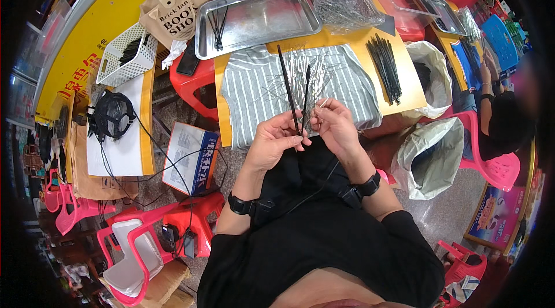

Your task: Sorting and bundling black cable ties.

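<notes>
My left hand (282,137) is closed round the lower ends of long, thin black strips (285,74), which stand up from the fingers. One is taller; a shorter black strip (307,88) rises beside it. Close to their lower part, my right hand (336,127) is pinched shut. What its fingertips hold is too small to make out. Just beyond both hands, a loose pile of thin silvery wire-like pieces (315,71) lies on a grey-and-white striped cloth (245,79). To the right of the cloth lies a bundle of black strips (384,71).
Behind the cloth stand a metal tray (266,19) with several black strips and a clear plastic bag (347,4). At left are a white basket (124,56), a phone (188,60) and a box (188,157). Open sacks (428,155) stand at right, near another person (509,111).
</notes>
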Available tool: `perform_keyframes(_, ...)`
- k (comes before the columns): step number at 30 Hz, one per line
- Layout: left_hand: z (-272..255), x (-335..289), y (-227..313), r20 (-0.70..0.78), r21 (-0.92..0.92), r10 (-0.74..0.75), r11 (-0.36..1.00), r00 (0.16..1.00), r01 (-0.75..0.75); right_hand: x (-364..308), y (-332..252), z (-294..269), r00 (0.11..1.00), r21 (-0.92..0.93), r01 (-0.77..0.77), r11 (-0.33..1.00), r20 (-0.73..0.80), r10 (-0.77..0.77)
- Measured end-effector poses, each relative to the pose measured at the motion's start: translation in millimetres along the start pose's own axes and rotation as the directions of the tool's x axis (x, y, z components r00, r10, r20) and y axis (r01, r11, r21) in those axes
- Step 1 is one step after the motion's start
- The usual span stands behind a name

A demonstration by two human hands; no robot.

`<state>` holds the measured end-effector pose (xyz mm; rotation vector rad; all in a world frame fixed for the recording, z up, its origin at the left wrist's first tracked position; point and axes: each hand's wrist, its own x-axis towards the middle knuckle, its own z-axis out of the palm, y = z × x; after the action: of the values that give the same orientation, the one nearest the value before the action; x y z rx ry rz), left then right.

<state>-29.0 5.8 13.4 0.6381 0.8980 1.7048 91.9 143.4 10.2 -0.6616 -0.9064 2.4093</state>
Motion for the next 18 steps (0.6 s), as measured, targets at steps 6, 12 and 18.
perform_keyframes(6, -1, -1, 1, -0.018, 0.041, -0.015, 0.999, 1.0, 0.015, 1, -10, 2, 1.0, -0.014, 0.027, 1.0, 0.008, -0.027)
perform_keyframes(12, -7, -9, 9, -0.071, 0.318, -0.105, 0.94, 0.992, 0.122, 6, -71, 10, 0.975, -0.444, 0.215, 0.87, 0.149, -0.165)
perform_keyframes(18, -13, -14, 13, -0.097, 0.444, -0.155, 0.878, 0.983, 0.182, -6, -101, 25, 0.976, -0.565, 0.186, 0.804, 0.204, -0.083)
